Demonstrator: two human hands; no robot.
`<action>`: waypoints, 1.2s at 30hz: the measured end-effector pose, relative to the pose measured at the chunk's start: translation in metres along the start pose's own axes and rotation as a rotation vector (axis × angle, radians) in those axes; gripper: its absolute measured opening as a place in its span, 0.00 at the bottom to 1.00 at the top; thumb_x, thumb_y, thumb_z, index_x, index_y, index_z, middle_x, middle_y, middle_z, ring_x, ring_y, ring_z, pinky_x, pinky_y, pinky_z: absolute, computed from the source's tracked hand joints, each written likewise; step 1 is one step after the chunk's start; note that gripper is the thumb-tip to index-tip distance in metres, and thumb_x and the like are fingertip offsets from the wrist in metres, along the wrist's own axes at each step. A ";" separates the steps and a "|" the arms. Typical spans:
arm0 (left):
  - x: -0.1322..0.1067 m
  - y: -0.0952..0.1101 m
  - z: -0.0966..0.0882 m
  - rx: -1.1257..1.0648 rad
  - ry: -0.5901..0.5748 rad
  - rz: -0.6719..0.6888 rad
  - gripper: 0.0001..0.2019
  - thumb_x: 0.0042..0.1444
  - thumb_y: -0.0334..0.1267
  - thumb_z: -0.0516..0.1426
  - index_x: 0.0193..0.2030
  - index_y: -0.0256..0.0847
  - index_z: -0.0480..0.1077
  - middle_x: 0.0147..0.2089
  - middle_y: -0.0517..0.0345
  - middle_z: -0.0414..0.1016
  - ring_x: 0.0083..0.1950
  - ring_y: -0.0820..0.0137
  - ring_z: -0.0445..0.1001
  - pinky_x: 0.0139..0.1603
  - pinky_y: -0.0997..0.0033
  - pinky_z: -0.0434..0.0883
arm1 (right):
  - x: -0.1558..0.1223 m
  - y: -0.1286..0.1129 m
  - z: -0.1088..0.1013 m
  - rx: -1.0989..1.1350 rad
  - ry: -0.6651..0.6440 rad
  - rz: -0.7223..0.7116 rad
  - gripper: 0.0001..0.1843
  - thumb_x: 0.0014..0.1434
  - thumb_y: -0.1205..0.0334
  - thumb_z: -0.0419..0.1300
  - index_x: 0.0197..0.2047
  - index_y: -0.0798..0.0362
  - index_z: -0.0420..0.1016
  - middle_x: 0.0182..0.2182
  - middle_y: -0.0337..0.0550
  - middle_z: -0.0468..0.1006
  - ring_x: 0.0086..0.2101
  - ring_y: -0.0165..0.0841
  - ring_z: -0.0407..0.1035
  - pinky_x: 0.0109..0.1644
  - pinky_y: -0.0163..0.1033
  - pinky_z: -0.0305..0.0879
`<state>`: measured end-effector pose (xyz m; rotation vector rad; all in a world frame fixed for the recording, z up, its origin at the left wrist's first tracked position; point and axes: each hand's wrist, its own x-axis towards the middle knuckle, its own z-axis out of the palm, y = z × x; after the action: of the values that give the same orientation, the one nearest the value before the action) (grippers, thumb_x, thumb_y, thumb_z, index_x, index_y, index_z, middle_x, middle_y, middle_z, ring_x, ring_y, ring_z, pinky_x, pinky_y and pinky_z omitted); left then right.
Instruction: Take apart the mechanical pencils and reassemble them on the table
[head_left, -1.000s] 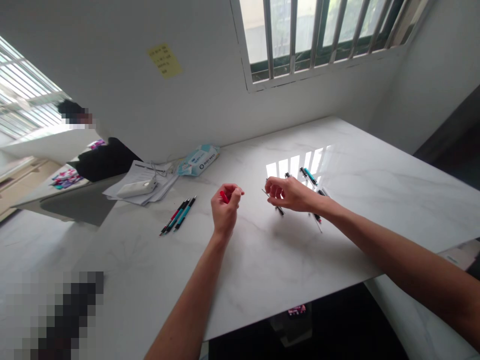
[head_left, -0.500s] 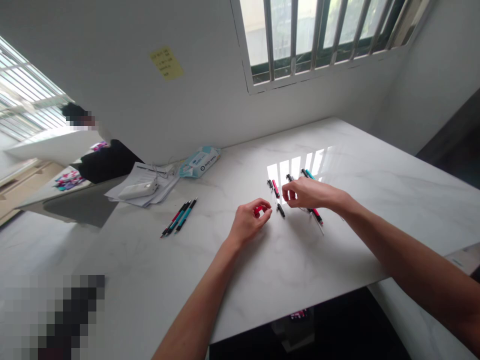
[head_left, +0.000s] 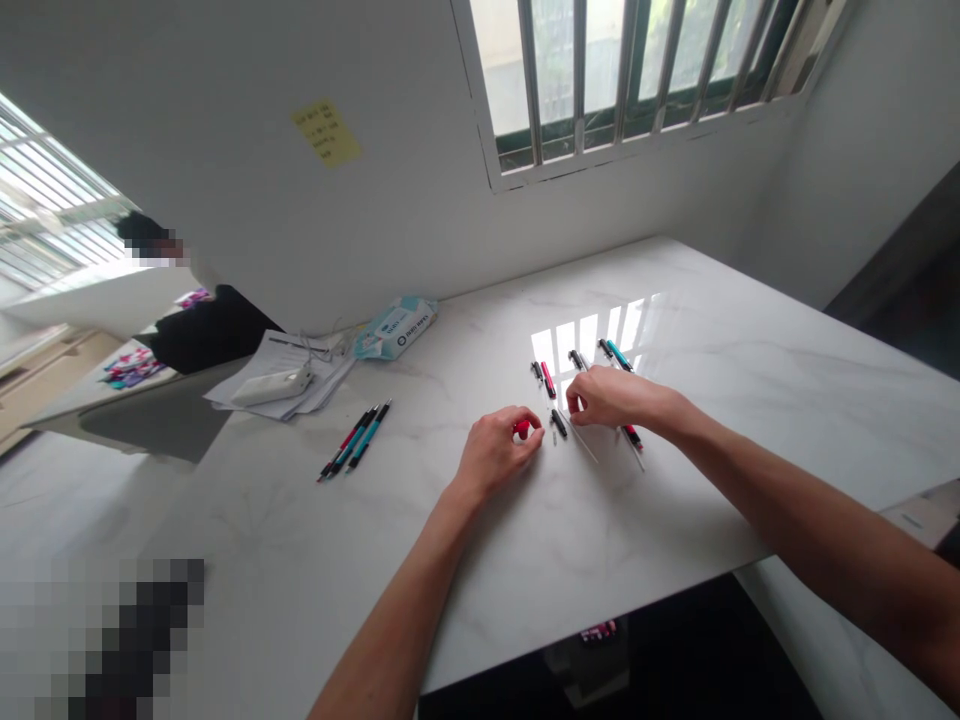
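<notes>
My left hand (head_left: 501,447) is curled around a red pen part (head_left: 522,429), its end showing between thumb and fingers. My right hand (head_left: 611,396) is pinched at the table, fingertips on a thin pale pen refill (head_left: 585,443) that slants toward me. Between the hands lies a black pen part (head_left: 559,423), with a tiny spring-like piece (head_left: 555,438) beside it. Beyond them are a red pen barrel (head_left: 548,380) and a black pen piece (head_left: 536,371). Under and past my right hand lie a teal barrel (head_left: 619,355), another red part (head_left: 634,437) and another refill (head_left: 635,452).
Several teal and red pens (head_left: 367,437) lie side by side at the left. Behind them are papers (head_left: 262,350) with a white device (head_left: 272,387), and a wipes packet (head_left: 396,328) by the wall. Another person (head_left: 214,325) sits beyond the partition at far left.
My right hand has moved slightly down toward me, and a refill now shows at its fingertips. The tiny piece beside the black part has come into view. My left hand stays nearly still.
</notes>
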<state>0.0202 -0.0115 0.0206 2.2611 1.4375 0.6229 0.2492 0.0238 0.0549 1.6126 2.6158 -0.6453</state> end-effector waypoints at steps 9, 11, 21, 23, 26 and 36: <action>0.000 0.002 0.009 0.023 -0.068 0.055 0.05 0.58 0.43 0.64 0.33 0.47 0.78 0.31 0.60 0.77 0.30 0.69 0.69 0.35 0.69 0.62 | -0.001 -0.002 0.003 0.025 -0.029 -0.036 0.07 0.55 0.64 0.65 0.36 0.50 0.86 0.26 0.47 0.79 0.27 0.37 0.71 0.29 0.39 0.57; 0.001 0.004 0.012 0.037 -0.054 0.044 0.05 0.59 0.43 0.64 0.33 0.47 0.78 0.32 0.59 0.78 0.30 0.69 0.70 0.35 0.68 0.62 | -0.001 -0.003 0.004 0.030 -0.029 -0.047 0.07 0.54 0.65 0.66 0.35 0.50 0.86 0.26 0.46 0.79 0.27 0.37 0.71 0.30 0.39 0.57; 0.002 0.007 0.008 -0.051 0.007 0.066 0.08 0.63 0.42 0.60 0.45 0.46 0.78 0.40 0.56 0.77 0.38 0.66 0.73 0.41 0.67 0.66 | -0.001 -0.004 0.007 0.061 -0.015 -0.075 0.03 0.57 0.63 0.67 0.35 0.51 0.84 0.26 0.45 0.79 0.27 0.36 0.70 0.29 0.38 0.56; 0.002 0.008 0.003 -0.169 0.043 0.098 0.13 0.66 0.41 0.56 0.54 0.47 0.76 0.46 0.54 0.76 0.43 0.65 0.74 0.46 0.66 0.69 | 0.000 -0.001 0.005 0.077 -0.001 -0.072 0.04 0.58 0.60 0.68 0.36 0.51 0.83 0.29 0.46 0.80 0.28 0.36 0.71 0.30 0.38 0.56; 0.003 0.008 -0.001 -0.338 0.109 0.095 0.19 0.70 0.39 0.48 0.60 0.47 0.74 0.51 0.52 0.75 0.48 0.65 0.73 0.50 0.66 0.70 | 0.001 0.001 0.002 0.089 0.090 -0.060 0.07 0.61 0.57 0.66 0.37 0.51 0.82 0.29 0.45 0.80 0.28 0.35 0.70 0.31 0.38 0.56; 0.010 0.002 -0.003 -0.651 0.282 -0.046 0.14 0.66 0.48 0.59 0.50 0.43 0.80 0.45 0.54 0.76 0.40 0.69 0.73 0.41 0.71 0.72 | 0.003 -0.015 0.008 0.309 0.276 -0.299 0.12 0.64 0.51 0.66 0.41 0.51 0.78 0.35 0.43 0.81 0.32 0.32 0.70 0.36 0.38 0.59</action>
<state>0.0243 -0.0032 0.0256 1.6698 1.1649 1.2262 0.2332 0.0177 0.0524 1.4794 3.1308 -0.9428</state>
